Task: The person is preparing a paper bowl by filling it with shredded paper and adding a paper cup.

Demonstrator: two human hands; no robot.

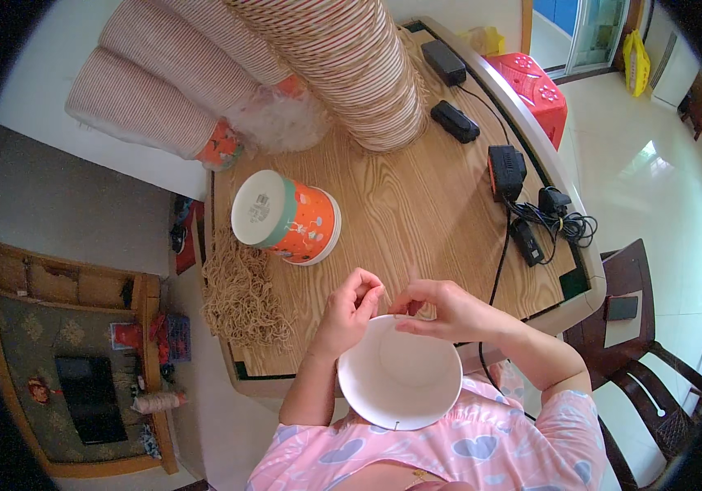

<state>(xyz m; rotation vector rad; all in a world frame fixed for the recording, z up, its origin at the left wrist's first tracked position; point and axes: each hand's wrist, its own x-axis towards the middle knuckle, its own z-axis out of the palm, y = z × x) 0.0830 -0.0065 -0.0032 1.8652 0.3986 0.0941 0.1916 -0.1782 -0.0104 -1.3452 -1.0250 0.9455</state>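
A white paper bucket (pixel 400 372) sits in front of my chest, its open mouth facing up. A small dark bit (pixel 396 425) shows on its near rim. My left hand (pixel 354 301) is closed in a pinch at the far rim, with what it holds too small to make out. My right hand (pixel 441 309) is just to the right, thumb and fingers curled together at the same rim; any thing between them is hidden. Beyond them an orange and green printed bucket (pixel 306 222) lies tilted on the table. A heap of beige cords (pixel 240 286) spreads at the table's left edge.
Tall nested bucket stacks (pixel 359 82) rise at the back, some in plastic wrap (pixel 281 119). Black adapters (pixel 506 172) and coiled cables (pixel 568 227) lie along the right side of the wooden table (pixel 400 221). A red stool (pixel 535 90) stands beyond; a dark chair (pixel 654 401) is at right.
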